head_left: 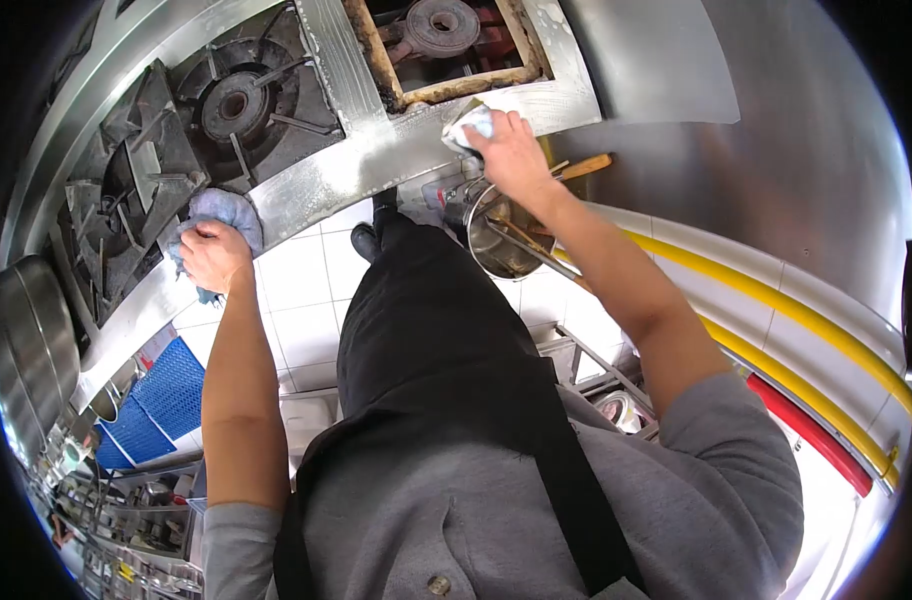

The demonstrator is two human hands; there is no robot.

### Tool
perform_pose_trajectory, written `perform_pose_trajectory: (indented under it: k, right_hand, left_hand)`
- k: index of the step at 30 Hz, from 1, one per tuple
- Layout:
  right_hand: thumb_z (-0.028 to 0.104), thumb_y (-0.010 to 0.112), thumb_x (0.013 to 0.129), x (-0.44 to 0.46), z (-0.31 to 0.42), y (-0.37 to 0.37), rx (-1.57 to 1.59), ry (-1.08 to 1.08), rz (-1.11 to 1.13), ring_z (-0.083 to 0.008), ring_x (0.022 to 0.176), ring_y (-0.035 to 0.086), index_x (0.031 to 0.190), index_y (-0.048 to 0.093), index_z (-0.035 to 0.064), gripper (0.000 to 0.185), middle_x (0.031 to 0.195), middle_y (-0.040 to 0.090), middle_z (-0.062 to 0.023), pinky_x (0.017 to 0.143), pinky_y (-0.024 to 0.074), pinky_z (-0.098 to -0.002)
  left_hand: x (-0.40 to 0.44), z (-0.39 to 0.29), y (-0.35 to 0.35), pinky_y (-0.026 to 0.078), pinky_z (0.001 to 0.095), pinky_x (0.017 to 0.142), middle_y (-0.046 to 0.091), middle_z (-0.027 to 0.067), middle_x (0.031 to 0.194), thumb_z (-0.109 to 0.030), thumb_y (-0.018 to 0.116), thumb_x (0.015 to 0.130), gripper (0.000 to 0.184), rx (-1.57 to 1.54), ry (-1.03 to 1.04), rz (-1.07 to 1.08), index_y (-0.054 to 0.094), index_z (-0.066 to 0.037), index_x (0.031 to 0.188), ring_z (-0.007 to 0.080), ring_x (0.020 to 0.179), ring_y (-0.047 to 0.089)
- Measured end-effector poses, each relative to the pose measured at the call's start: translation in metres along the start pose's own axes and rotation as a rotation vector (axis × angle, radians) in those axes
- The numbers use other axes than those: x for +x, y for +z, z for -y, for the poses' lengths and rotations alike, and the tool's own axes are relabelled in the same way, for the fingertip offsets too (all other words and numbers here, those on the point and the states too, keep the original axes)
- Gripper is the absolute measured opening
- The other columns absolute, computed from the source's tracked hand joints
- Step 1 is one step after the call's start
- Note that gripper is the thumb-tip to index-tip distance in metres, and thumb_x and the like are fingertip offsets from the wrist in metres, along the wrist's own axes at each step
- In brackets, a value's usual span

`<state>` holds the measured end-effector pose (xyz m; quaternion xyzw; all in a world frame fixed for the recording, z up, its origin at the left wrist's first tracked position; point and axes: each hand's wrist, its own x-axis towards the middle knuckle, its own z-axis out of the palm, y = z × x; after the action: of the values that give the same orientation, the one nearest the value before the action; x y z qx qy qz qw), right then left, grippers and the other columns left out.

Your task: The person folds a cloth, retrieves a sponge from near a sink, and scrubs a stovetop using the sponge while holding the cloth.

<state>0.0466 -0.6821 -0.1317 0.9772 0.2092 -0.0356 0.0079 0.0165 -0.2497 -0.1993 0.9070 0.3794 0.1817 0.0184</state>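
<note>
**Cloth and wad grasped at the front of a steel stove**

In the head view, a bluish-grey cloth (224, 212) is grasped by the left hand (214, 258) on the front rim of the stove (321, 180), beside the open burners. The fingers are curled into the cloth, apparently so that it is kept bunched under the palm; some weight may also be rested there, though this cannot be confirmed.

A small white-and-blue wad (471, 127) is pinched in the fingers of the right hand (518, 160), near the burner opening (525, 76). It is probably held compactly so that pressure can be directed through the fingertips. Whether it is cloth or sponge cannot be told. Pale streaks are seen on the nearby steel.

Below the right hand, long-handled utensils (516, 238) are gathered in a steel pot (479, 257), presumably so that their handles can be reached easily. A wooden handle (588, 166) juts out beside it.

No brand or writing can be read; reddish marking is seen on a pale item (438, 194) beside the pot, but it is too small to be made out.
</note>
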Motion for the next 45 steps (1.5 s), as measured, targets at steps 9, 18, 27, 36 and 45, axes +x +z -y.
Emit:
perform_pose_trajectory:
  k: [9, 18, 27, 36, 45]
  right_hand:
    - [0.014, 0.066, 0.080, -0.005, -0.036, 0.010, -0.112, 0.100, 0.042, -0.0354, 0.112, 0.055, 0.126, 0.070, 0.0182, 0.046, 0.119, 0.060, -0.0193, 0.100, 0.0451, -0.0453]
    - [0.012, 0.061, 0.081, 0.024, 0.029, 0.078, 0.106, 0.092, -0.141, -0.0436, 0.125, 0.050, 0.123, 0.067, 0.0025, 0.044, 0.122, 0.060, -0.0300, 0.113, 0.0351, -0.0514]
    - [0.015, 0.061, 0.085, 0.009, -0.045, 0.060, 0.088, 0.314, -0.254, -0.0392, 0.127, 0.051, 0.125, 0.066, 0.0045, 0.042, 0.133, 0.056, -0.0267, 0.110, 0.0400, -0.0460]
    - [0.005, 0.063, 0.075, -0.007, 0.001, 0.037, 0.187, 0.145, -0.205, -0.0398, 0.111, 0.053, 0.125, 0.068, 0.0116, 0.051, 0.126, 0.053, -0.0238, 0.098, 0.0453, -0.0488]
    - [0.005, 0.066, 0.073, -0.008, -0.001, 0.026, 0.184, 0.102, -0.173, -0.0378, 0.110, 0.053, 0.118, 0.072, 0.0164, 0.047, 0.120, 0.056, -0.0202, 0.095, 0.0451, -0.0470]
  left_hand:
    - [0.000, 0.001, 0.000, 0.047, 0.0525, 0.084, 0.066, 0.0177, 0.102, -0.036, 0.050, 0.093, 0.034, -0.019, -0.011, 0.039, 0.065, -0.005, 0.095, 0.0389, 0.096, 0.063]
    - [-0.001, 0.000, -0.001, 0.048, 0.0538, 0.083, 0.066, 0.0179, 0.100, -0.035, 0.051, 0.092, 0.033, -0.023, 0.006, -0.010, 0.065, -0.005, 0.094, 0.0396, 0.094, 0.064]
    - [0.001, 0.004, 0.006, 0.049, 0.0546, 0.079, 0.067, 0.0180, 0.101, -0.037, 0.048, 0.094, 0.036, 0.054, 0.008, 0.008, 0.065, -0.006, 0.096, 0.0400, 0.093, 0.065]
    - [0.001, 0.002, 0.005, 0.048, 0.0539, 0.081, 0.067, 0.0167, 0.102, -0.038, 0.047, 0.094, 0.036, 0.067, 0.001, -0.004, 0.064, -0.006, 0.096, 0.0392, 0.096, 0.064]
    - [0.001, 0.001, 0.004, 0.047, 0.0535, 0.080, 0.066, 0.0172, 0.099, -0.035, 0.050, 0.093, 0.033, 0.045, 0.003, -0.002, 0.064, -0.006, 0.095, 0.0395, 0.093, 0.063]
